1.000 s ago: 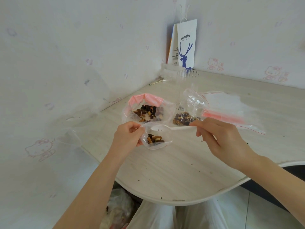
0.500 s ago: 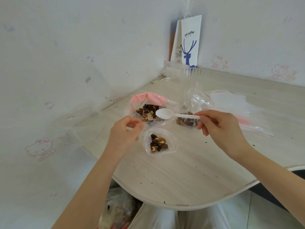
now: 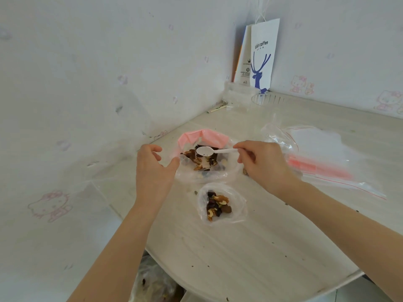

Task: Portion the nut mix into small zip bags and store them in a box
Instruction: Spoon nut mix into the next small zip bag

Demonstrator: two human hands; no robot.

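A big clear bag with a pink zip rim [image 3: 201,136] lies open on the table and holds the nut mix [image 3: 201,160]. My right hand [image 3: 263,164] pinches the handle of a white plastic spoon [image 3: 206,151], whose bowl hovers over the nuts. My left hand [image 3: 152,168] is open, fingers spread, its thumb touching the bag's left edge. Nearer to me a small clear bag [image 3: 221,203] with a portion of nuts lies loose on the table, held by neither hand.
A heap of clear zip bags with red strips [image 3: 322,158] lies to the right. A white paper coffee bag [image 3: 262,55] stands in the far corner beside a clear container [image 3: 267,99]. The wall runs close on the left. The rounded table edge [image 3: 239,295] is near me.
My left hand let go of the small bag, which now lies on the table, and moved to the big bag's edge. The spoon travelled from the small bag to over the big bag.
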